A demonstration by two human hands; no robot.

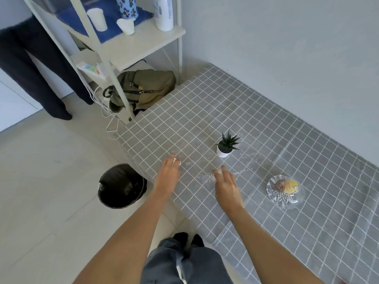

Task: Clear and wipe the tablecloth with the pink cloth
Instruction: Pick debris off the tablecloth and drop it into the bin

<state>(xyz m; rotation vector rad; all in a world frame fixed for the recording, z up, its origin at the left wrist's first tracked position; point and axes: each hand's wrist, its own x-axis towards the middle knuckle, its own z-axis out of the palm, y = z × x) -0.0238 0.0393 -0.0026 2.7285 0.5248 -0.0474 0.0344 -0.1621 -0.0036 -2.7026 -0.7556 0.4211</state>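
Note:
A grey tablecloth (205,111) with a white grid covers the table. White crumbs (204,177) lie scattered across its near left part. My left hand (169,173) reaches over the table's left edge with fingers straight, its fingertips on a small white scrap (177,161). My right hand (226,186) lies flat over the crumbs, fingers stretched forward, with another white bit (218,172) under its fingertips. A small potted succulent (225,149) stands just beyond my right hand. A glass dish (285,192) with yellow and brown contents sits to the right.
A black bin (121,186) with a liner stands on the floor beside the table's left edge. A white shelf unit (143,46) with cups and bottles stands behind, an olive backpack (147,87) under it. Another person's legs (30,68) are at far left.

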